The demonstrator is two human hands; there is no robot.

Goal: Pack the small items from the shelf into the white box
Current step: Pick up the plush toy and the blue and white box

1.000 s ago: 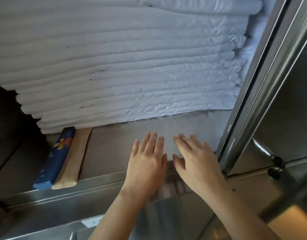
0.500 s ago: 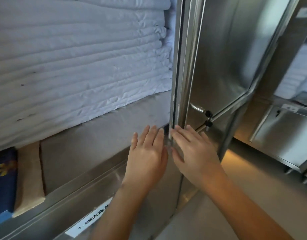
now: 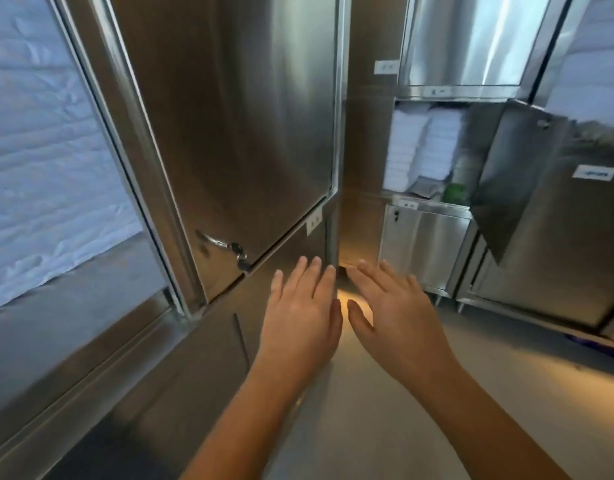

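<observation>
My left hand and my right hand are held out side by side in mid-air, palms down, fingers straight, holding nothing. They hover in front of a steel cabinet door and above the floor. At the far left, a stack of folded white linen lies on an open steel shelf. An open cabinet compartment at the right back holds stacked white towels, a green item and a greyish packet. No white box is in view.
A handle with a lock sits on the near cabinet door. A swung-open steel door juts out beside the far compartment. More closed steel cabinets line the right wall. Grey floor lies under my arms.
The view has swung to the right, away from the linen shelf. The blue box and the tan pack on that shelf have left the view. My hands keep the same flat pose.
</observation>
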